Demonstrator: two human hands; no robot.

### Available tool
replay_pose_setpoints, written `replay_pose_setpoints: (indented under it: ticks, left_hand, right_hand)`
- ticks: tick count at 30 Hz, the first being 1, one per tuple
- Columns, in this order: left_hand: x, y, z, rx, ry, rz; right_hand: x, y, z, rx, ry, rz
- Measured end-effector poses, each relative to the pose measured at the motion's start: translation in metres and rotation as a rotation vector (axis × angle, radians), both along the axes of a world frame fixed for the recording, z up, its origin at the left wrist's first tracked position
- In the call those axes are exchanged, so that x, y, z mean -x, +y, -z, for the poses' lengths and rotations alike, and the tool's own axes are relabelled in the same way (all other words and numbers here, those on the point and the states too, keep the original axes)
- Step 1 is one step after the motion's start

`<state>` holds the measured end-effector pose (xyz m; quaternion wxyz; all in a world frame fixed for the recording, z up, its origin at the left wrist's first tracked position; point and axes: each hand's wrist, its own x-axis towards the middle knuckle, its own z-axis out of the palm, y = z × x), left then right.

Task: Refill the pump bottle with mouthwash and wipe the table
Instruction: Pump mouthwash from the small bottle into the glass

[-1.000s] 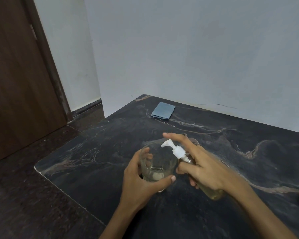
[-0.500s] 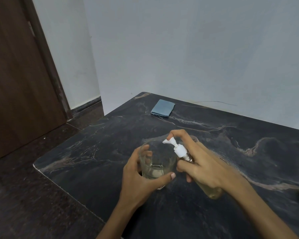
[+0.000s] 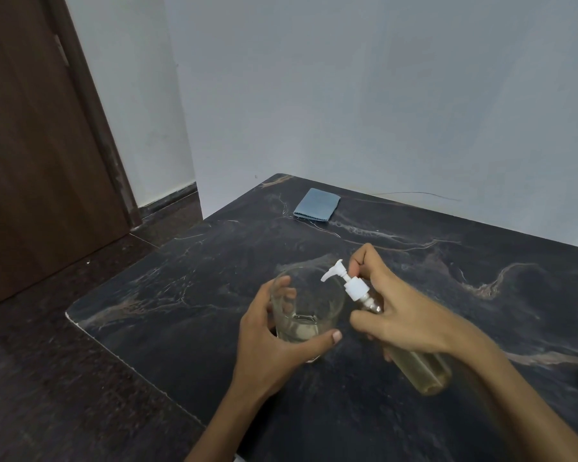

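Item: pump bottle (image 3: pixel 424 368), tilted over desk (image 3: pixel 181 295), held in right hand (image 3: pixel 411 315) grip, forefinger by pump head (image 3: pixel 339 273). Left hand (image 3: pixel 274 341) grip wraps glass (image 3: pixel 306 311). Step: pumping mouthwash into glass, seemingly. Next: press pump. Cloth (image 3: pixel 317 205) far off.

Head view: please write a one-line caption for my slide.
Left hand holds a glass while right hand aims a tilted pump bottle over it.

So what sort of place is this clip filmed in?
Probably a room in a home: a dark marble-patterned table pushed into a plain white corner, and a brown wooden door over dark stone flooring.
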<state>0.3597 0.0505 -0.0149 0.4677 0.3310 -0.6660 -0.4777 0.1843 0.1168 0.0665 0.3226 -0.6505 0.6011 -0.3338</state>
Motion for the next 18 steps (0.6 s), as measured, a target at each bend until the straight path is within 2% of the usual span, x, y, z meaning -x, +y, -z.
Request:
replay_pose_setpoints:
  ticks: [3,7,18]
  left_hand:
    - [-0.001,0.001,-0.001,0.003,-0.011,0.001]
    - [-0.001,0.001,-0.002,0.003,-0.008,-0.001]
    - [-0.001,0.001,-0.001,0.014,-0.019,-0.009]
  right_hand:
    - [0.006,0.001,-0.001,-0.013,-0.021,0.001]
    - [0.012,-0.002,0.001,0.082,0.050,-0.058]
    - [0.018,-0.008,0.015,0.100,0.028,-0.066]
